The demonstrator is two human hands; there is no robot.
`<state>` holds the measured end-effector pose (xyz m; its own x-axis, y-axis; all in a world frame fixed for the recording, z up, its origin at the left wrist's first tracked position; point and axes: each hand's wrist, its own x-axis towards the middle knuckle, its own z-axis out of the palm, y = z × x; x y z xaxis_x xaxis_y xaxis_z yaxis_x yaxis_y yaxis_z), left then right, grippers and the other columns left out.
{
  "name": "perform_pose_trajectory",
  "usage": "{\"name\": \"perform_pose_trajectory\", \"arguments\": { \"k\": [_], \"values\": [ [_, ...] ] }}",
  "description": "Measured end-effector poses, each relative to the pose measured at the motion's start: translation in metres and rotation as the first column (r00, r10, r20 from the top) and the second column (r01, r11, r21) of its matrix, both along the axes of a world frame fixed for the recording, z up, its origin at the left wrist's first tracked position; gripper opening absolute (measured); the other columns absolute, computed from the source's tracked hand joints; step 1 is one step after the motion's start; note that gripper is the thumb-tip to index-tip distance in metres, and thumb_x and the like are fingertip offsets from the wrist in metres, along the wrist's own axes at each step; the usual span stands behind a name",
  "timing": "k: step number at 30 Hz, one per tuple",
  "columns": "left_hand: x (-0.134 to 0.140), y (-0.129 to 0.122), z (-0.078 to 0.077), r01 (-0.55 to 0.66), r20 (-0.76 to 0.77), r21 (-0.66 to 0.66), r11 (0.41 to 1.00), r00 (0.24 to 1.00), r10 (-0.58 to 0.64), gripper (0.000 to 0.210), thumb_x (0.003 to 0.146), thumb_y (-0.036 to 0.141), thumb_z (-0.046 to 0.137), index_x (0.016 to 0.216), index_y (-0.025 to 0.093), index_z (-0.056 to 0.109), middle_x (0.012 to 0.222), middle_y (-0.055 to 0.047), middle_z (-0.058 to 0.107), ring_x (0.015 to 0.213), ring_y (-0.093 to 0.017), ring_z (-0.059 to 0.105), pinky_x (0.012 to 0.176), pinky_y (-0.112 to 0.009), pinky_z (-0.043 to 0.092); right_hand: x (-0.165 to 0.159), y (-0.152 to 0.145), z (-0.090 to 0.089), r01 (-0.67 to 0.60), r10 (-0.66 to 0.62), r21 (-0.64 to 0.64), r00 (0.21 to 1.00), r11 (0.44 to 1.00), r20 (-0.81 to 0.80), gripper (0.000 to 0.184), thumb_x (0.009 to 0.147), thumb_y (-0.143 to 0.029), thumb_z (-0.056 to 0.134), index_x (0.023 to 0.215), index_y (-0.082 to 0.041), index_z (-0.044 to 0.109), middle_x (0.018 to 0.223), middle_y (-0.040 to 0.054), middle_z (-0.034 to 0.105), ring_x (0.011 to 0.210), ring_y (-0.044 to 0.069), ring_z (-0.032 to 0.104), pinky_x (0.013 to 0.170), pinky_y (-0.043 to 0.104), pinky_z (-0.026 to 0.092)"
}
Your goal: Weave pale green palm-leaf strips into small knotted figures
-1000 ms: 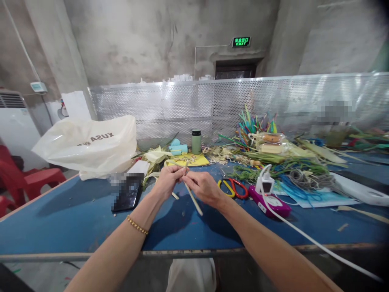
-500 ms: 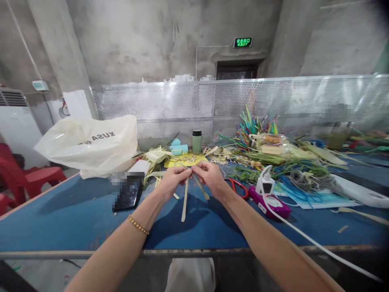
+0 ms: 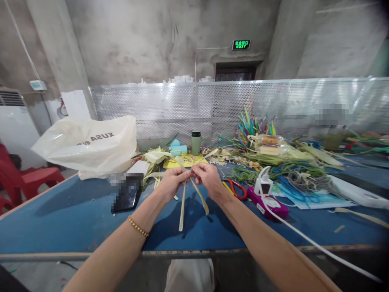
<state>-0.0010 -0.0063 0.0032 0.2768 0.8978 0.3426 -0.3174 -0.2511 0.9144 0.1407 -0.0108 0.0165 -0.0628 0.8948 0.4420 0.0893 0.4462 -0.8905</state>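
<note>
My left hand and my right hand meet over the middle of the blue table, fingertips pinched together. Between them they hold pale, dried leaf strips. Two ends hang below the fingers, one almost straight down and the other slanting to the right with a wider tip. A paler piece sticks up behind the fingertips. The crossing point of the strips is hidden by my fingers. Just right of my right wrist lie red-handled scissors, partly covered by the wrist.
A black phone and a white plastic bag are on the left. Behind my hands stand a green bottle and a yellow sheet. To the right are a purple power strip with a white cable and heaps of cord.
My hands stay pinched together in nearly the same place. The hanging strip ends now reach lower, and the right one shows more of its length. The view has shifted slightly.
</note>
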Motion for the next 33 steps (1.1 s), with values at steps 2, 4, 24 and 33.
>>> {"name": "perform_pose_trajectory", "arguments": {
  "k": [2,4,24,33],
  "values": [
    [0.0,-0.002,0.001,0.011,0.005,-0.01,1.0,1.0,-0.011,0.026,0.063,0.031,0.077,0.056,0.012,0.06,0.054,0.0,0.055,0.053,-0.008,0.044,0.054,-0.023,0.031,0.0,0.0,0.0,-0.017,0.016,-0.027,1.0,1.0,-0.023,0.029,0.077,-0.036,0.058,0.056,-0.018,0.05,0.04,-0.0035,0.05,0.038,0.009,0.043,0.043,0.022,0.035],
    [0.0,-0.003,0.002,0.016,-0.003,-0.002,1.0,1.0,-0.016,0.026,0.063,0.032,0.077,0.057,0.012,0.062,0.054,0.0,0.054,0.052,-0.007,0.042,0.053,-0.023,0.031,-0.001,0.0,0.0,-0.037,0.035,-0.046,0.998,0.998,-0.054,0.028,0.075,-0.035,0.059,0.056,-0.018,0.05,0.041,-0.003,0.051,0.038,0.009,0.045,0.043,0.023,0.036],
    [-0.002,-0.003,0.003,0.046,-0.012,-0.013,0.999,0.999,-0.046,0.026,0.063,0.03,0.077,0.056,0.011,0.061,0.053,0.0,0.055,0.051,-0.007,0.043,0.053,-0.023,0.03,-0.001,0.002,-0.002,-0.081,0.072,-0.082,0.992,0.993,-0.102,0.026,0.074,-0.034,0.059,0.056,-0.016,0.051,0.045,-0.0027,0.052,0.037,0.009,0.047,0.039,0.021,0.035],
    [-0.005,-0.004,0.0,0.048,-0.149,-0.054,0.997,0.987,-0.055,0.026,0.062,0.032,0.077,0.06,0.011,0.062,0.068,-0.005,0.062,0.057,-0.007,0.044,0.052,-0.022,0.027,0.019,0.012,0.007,0.242,-0.294,0.239,0.931,0.941,0.215,0.042,0.086,-0.048,0.047,0.064,-0.015,0.061,0.055,0.0012,0.056,0.049,0.011,0.051,0.05,0.024,0.039]
  ]
}}
